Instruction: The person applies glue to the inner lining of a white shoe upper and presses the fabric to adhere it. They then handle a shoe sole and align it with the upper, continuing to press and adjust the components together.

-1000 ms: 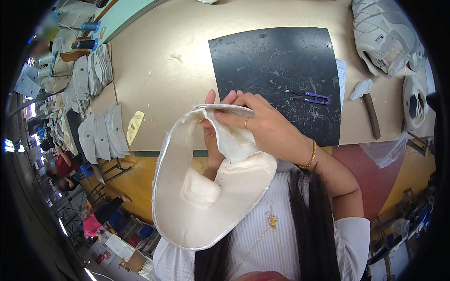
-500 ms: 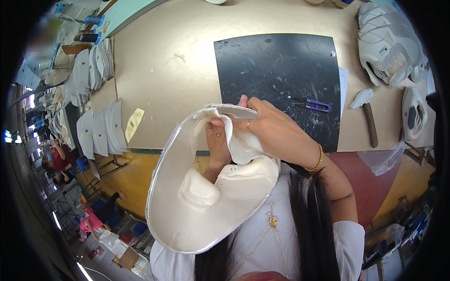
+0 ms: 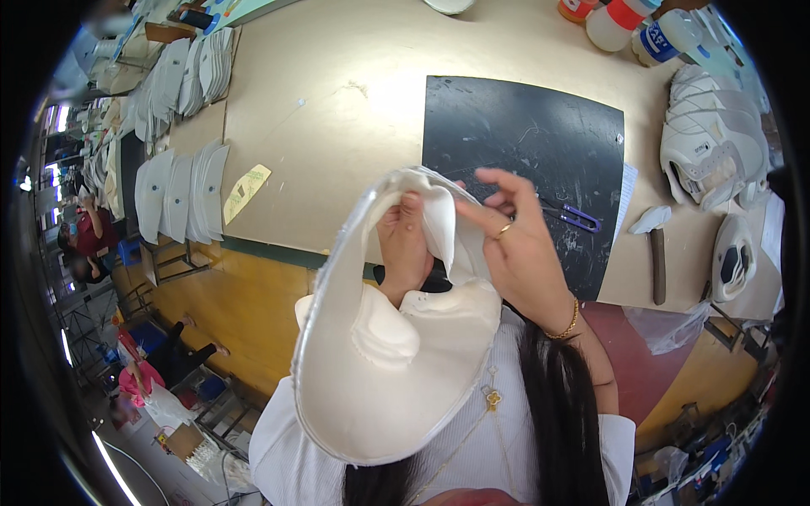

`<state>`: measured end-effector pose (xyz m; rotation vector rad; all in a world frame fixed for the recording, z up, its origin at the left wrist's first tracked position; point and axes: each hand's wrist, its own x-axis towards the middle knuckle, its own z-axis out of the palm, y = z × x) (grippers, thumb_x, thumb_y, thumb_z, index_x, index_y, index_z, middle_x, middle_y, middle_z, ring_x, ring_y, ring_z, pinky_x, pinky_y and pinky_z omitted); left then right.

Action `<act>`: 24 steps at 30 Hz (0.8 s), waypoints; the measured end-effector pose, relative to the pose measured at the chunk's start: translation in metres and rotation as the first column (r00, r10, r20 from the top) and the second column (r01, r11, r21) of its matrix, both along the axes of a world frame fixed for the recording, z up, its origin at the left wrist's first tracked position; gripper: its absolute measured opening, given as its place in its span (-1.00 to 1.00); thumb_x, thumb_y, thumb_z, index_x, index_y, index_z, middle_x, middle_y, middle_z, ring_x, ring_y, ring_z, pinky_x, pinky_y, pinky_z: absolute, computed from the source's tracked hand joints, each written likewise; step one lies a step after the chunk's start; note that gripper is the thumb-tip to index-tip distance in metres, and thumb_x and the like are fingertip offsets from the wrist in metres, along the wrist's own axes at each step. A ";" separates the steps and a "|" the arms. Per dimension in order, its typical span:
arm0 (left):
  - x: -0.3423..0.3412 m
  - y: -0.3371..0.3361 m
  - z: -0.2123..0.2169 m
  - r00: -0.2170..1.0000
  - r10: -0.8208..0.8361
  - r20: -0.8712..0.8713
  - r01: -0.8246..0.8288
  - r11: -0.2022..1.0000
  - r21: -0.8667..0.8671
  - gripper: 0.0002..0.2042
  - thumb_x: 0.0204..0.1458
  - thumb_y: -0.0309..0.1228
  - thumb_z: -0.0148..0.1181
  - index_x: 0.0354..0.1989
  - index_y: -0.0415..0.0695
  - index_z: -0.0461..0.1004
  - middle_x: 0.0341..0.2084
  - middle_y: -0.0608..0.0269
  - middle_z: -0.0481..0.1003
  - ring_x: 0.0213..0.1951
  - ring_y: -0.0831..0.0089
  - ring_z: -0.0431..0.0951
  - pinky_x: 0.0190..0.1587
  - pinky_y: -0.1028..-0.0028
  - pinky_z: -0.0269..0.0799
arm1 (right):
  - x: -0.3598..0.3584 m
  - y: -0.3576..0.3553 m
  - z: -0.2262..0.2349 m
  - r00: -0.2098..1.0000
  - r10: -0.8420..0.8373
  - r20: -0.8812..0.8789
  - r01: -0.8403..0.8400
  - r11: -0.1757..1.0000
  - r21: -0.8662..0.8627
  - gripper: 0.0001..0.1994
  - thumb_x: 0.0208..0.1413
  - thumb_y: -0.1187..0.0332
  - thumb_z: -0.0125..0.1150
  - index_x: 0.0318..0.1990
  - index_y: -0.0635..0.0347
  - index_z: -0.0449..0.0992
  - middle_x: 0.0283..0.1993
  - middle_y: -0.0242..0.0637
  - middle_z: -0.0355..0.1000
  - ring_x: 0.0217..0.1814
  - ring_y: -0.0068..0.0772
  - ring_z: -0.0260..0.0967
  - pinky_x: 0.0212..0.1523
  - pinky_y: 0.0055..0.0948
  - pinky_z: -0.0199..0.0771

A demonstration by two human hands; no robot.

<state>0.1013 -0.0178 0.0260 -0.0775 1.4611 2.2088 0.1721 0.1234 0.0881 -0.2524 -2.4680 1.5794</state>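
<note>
An off-white shoe upper (image 3: pixel 354 413), its padded lining facing up, is held above my lap at the table's near edge. My left hand (image 3: pixel 405 249) reaches through its opening, and the thumb and fingers pinch the far end beside a loose white flap (image 3: pixel 439 223). My right hand (image 3: pixel 525 253) is at the upper's right edge with its fingers apart; the index fingertip is close to the flap, and I cannot tell whether it touches. Beyond that hand, purple-handled thread snips (image 3: pixel 574 218) lie on a black mat (image 3: pixel 506 118).
Stacked white shoe uppers (image 3: pixel 704 152), a single upper (image 3: pixel 732 261) and a hammer with a wrapped head (image 3: pixel 656 253) lie at right. Bottles (image 3: pixel 614 25) stand far right. Piles of pale cut pieces (image 3: pixel 181 194) and a yellow scrap (image 3: pixel 246 192) lie left. Co-workers are beyond.
My right hand has come away from the upper's far edge and its fingers have spread. The upper is tipped more upright. The view has shifted, bringing the bottles into sight.
</note>
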 end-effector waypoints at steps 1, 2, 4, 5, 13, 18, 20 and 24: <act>0.000 -0.001 0.000 1.000 -0.014 -0.010 0.014 1.000 0.003 -0.51 0.17 0.01 0.09 -0.10 -0.27 0.40 -0.14 -0.10 0.55 -0.07 0.16 0.59 -0.01 0.31 0.54 | 0.000 0.002 0.000 0.997 -0.058 -0.052 0.058 0.998 -0.003 -0.77 -0.06 0.53 0.24 -0.18 0.22 0.59 0.19 -0.05 0.27 0.06 -0.10 0.32 0.10 -0.28 0.35; 0.001 0.000 0.001 1.000 -0.002 -0.014 0.002 1.000 0.024 -0.53 0.17 0.00 0.10 -0.11 -0.26 0.41 -0.17 -0.05 0.56 -0.10 0.21 0.60 -0.03 0.34 0.55 | -0.003 0.005 -0.001 0.986 -0.095 -0.137 0.100 0.995 0.026 -0.81 -0.09 0.44 0.35 -0.26 0.24 0.59 0.20 -0.07 0.28 0.06 -0.12 0.33 0.08 -0.25 0.35; 0.002 0.003 0.004 1.000 0.023 -0.020 -0.021 0.998 0.066 -0.57 0.17 -0.03 0.13 -0.13 -0.23 0.42 -0.22 0.06 0.56 -0.15 0.31 0.60 -0.07 0.40 0.55 | -0.012 0.000 0.006 0.967 -0.131 -0.219 0.158 0.981 0.110 -0.79 -0.13 0.37 0.42 -0.34 0.24 0.57 0.17 -0.08 0.31 0.04 -0.13 0.34 0.04 -0.26 0.35; 0.003 0.001 0.004 0.999 0.025 -0.022 -0.024 0.998 0.061 -0.59 0.17 -0.05 0.13 -0.15 -0.22 0.43 -0.25 0.11 0.56 -0.19 0.37 0.59 -0.10 0.43 0.54 | -0.017 -0.003 0.010 0.955 -0.144 -0.261 0.188 0.970 0.152 -0.77 -0.16 0.34 0.46 -0.38 0.24 0.57 0.16 -0.09 0.33 0.04 -0.14 0.34 0.02 -0.27 0.35; 0.006 0.000 0.005 0.997 0.080 -0.020 -0.079 0.995 0.060 -0.68 0.23 -0.14 0.09 -0.23 -0.20 0.46 -0.32 0.29 0.53 -0.30 0.57 0.53 -0.24 0.55 0.49 | -0.030 -0.012 0.005 0.958 -0.161 -0.237 0.204 0.964 0.171 -0.80 -0.16 0.39 0.45 -0.50 0.21 0.49 -0.13 -0.26 0.45 -0.20 -0.26 0.41 -0.17 -0.34 0.35; 0.005 0.001 0.003 0.996 0.086 0.019 -0.087 0.994 0.064 -0.64 0.23 -0.09 0.08 -0.20 -0.21 0.46 -0.30 0.28 0.53 -0.28 0.57 0.53 -0.23 0.55 0.49 | -0.032 -0.014 -0.001 0.942 -0.155 -0.298 0.199 0.972 0.124 -0.83 -0.12 0.49 0.39 -0.52 0.24 0.45 -0.24 -0.25 0.49 -0.32 -0.28 0.42 -0.30 -0.39 0.41; 0.006 0.002 0.004 0.996 0.082 0.026 -0.084 0.994 0.065 -0.62 0.22 -0.08 0.07 -0.19 -0.21 0.46 -0.30 0.28 0.53 -0.28 0.58 0.53 -0.23 0.54 0.49 | -0.033 -0.015 0.000 0.934 -0.174 -0.313 0.207 0.975 0.076 -0.84 -0.10 0.53 0.36 -0.52 0.26 0.43 -0.28 -0.24 0.50 -0.40 -0.29 0.43 -0.38 -0.40 0.43; 0.005 0.001 0.007 0.997 0.071 0.040 -0.074 0.995 0.071 -0.60 0.22 -0.05 0.07 -0.19 -0.21 0.46 -0.29 0.29 0.53 -0.27 0.59 0.53 -0.23 0.55 0.49 | -0.033 -0.016 -0.002 0.921 -0.191 -0.340 0.219 0.975 0.044 -0.84 -0.09 0.57 0.33 -0.53 0.27 0.41 -0.31 -0.23 0.51 -0.49 -0.32 0.42 -0.46 -0.43 0.43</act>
